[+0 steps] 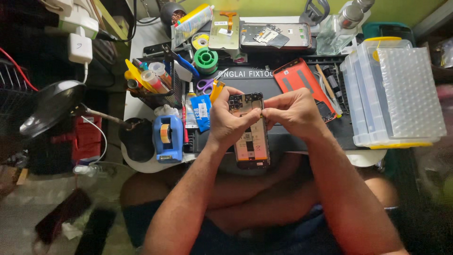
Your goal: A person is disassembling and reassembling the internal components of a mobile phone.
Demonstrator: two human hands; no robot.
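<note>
An opened smartphone [251, 150] with its back cover off shows a circuit board at the top and a battery area below. My left hand [230, 120] grips its left side above the dark work mat [278, 81]. My right hand [293, 112] rests on the right side, fingertips pinched together at the phone's middle edge. Whether a small part or tool is between those fingertips cannot be made out. An orange-red back cover [298, 78] lies on the mat just beyond my right hand.
A clear plastic storage box [394, 92] stands at the right. A blue tape dispenser [168, 137], a pen holder with tools [151, 82], a green solder spool [206, 59], purple scissors [206, 84], another opened phone [276, 36] and a glass bottle [336, 30] surround the mat. A black lamp [52, 106] is left.
</note>
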